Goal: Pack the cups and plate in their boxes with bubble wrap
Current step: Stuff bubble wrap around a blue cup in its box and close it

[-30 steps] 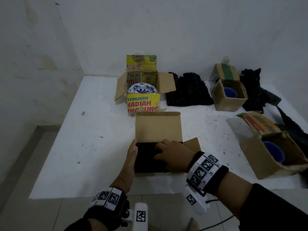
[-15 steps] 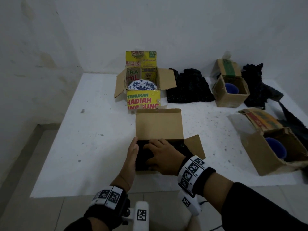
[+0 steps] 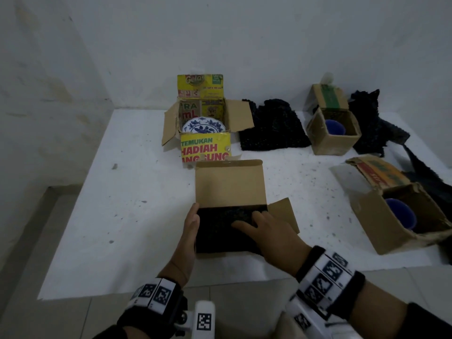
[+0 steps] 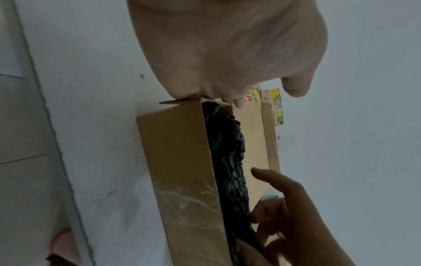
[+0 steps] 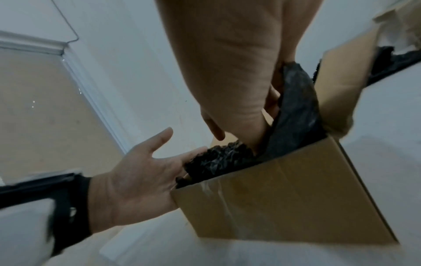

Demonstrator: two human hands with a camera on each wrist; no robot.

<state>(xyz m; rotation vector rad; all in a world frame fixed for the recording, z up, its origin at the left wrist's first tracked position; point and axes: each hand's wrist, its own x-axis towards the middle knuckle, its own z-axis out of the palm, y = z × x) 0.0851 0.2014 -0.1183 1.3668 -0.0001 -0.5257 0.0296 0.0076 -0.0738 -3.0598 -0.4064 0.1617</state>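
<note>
Here my right fingers (image 3: 254,222) lie spread and nearly straight on the black bubble wrap (image 3: 227,217) that fills the near brown box (image 3: 228,184); they press it down and do not grasp it. My right hand (image 3: 271,237) reaches in from the right side of this box. My left hand (image 3: 189,231) stands flat against the left wall of the box, fingers straight, only steadying it. The lid of the box stands upright behind the wrap, and one side flap points out to the right. I cannot see whether a cup is under the wrap. I judge the wrap as light, soft and springy, so it will rise again unless the lid is closed soon; I would hold it down at the middle and take the lid at its free top edge. The cardboard looks thin and may bend if I squeeze the walls. Farther on the white table (image 3: 122,192), the plate (image 3: 204,127) with the blue pattern lies in the yellow printed box (image 3: 205,149), still uncovered. Two blue cups (image 3: 333,127) (image 3: 401,212) sit in their own open boxes at the right, with more loose wrap (image 3: 274,128) near them. These pieces are fragile and probably smooth.
</note>
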